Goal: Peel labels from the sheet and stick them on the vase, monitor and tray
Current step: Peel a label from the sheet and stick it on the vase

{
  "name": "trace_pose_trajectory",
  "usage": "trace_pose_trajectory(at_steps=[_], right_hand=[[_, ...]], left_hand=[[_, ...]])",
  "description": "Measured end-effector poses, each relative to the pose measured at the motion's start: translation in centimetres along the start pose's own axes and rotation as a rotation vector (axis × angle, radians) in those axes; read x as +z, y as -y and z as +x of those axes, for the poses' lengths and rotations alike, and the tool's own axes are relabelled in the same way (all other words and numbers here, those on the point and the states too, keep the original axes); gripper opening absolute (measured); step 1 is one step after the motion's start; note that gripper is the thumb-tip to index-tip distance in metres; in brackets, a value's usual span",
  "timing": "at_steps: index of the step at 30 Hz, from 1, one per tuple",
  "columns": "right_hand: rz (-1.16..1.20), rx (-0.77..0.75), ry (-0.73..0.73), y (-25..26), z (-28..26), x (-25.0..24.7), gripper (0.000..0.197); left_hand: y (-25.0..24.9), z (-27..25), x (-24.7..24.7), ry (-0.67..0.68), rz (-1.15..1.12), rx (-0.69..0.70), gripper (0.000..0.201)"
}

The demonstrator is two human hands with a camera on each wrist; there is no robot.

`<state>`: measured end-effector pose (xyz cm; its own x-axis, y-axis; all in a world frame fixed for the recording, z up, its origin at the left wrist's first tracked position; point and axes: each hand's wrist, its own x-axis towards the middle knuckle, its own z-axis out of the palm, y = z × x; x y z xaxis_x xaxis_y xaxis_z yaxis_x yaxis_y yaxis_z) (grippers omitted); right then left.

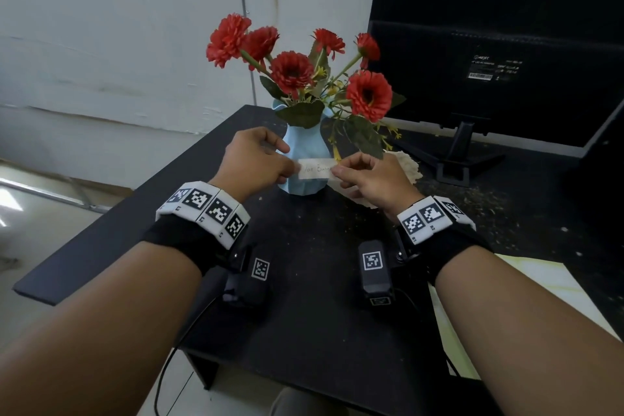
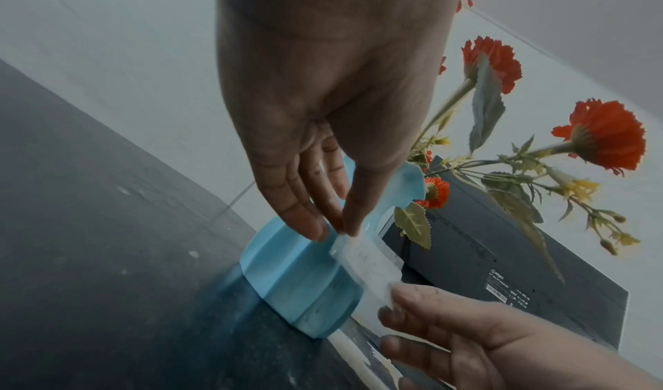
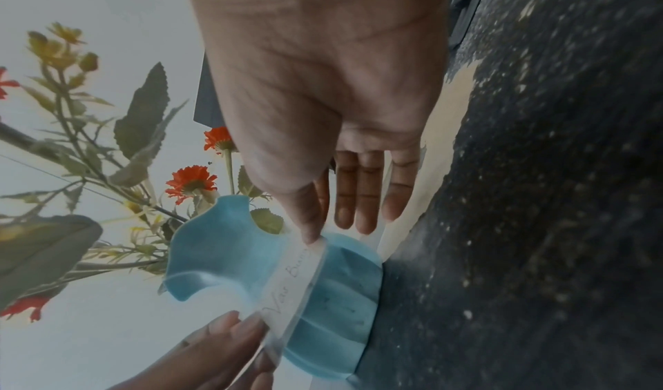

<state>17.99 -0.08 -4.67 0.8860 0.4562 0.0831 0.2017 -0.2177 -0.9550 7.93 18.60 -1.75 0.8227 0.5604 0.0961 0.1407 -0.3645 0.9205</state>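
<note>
A light blue ribbed vase [image 1: 300, 149] with red flowers stands mid-table. Both hands stretch a white handwritten label [image 1: 316, 168] across its front. My left hand [image 1: 293, 166] pinches the label's left end between thumb and forefinger. The right end is pinched by my right hand [image 1: 337, 173]. In the left wrist view the label [image 2: 366, 257] runs from my left hand [image 2: 340, 231] over the vase [image 2: 297, 277] to the right hand [image 2: 394, 297]. The right wrist view shows the label [image 3: 294, 277] lying along the vase [image 3: 340, 311]; whether it sticks I cannot tell.
A black monitor [image 1: 489, 54] stands with its back toward me at the right rear, on a stand [image 1: 456, 159]. A cream tray [image 1: 410, 165] lies behind my right hand. A pale label sheet [image 1: 526, 284] lies at the table's right front. The table [image 1: 304, 280] is black and speckled.
</note>
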Motion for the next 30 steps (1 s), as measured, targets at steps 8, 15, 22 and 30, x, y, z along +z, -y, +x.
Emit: trace_pose_trajectory(at_steps=[8, 15, 22, 30], right_hand=[[0.01, -0.019, -0.026, -1.9, 2.0, 0.1, 0.013], [0.031, -0.058, -0.009, -2.1, 2.4, 0.3, 0.014], [0.102, -0.013, -0.008, -2.5, 3.4, 0.8, 0.015], [0.289, 0.052, 0.04, -3.2, 3.5, 0.8, 0.009]], left_hand=[[0.6, 0.6, 0.8, -0.062, 0.029, -0.002, 0.032], [1.8, 0.6, 1.2, -0.123, 0.035, 0.006, 0.027], [2.1, 1.4, 1.4, -0.141, 0.044, 0.058, 0.035], [2.4, 1.8, 1.0, -0.066, 0.024, 0.075, 0.037]])
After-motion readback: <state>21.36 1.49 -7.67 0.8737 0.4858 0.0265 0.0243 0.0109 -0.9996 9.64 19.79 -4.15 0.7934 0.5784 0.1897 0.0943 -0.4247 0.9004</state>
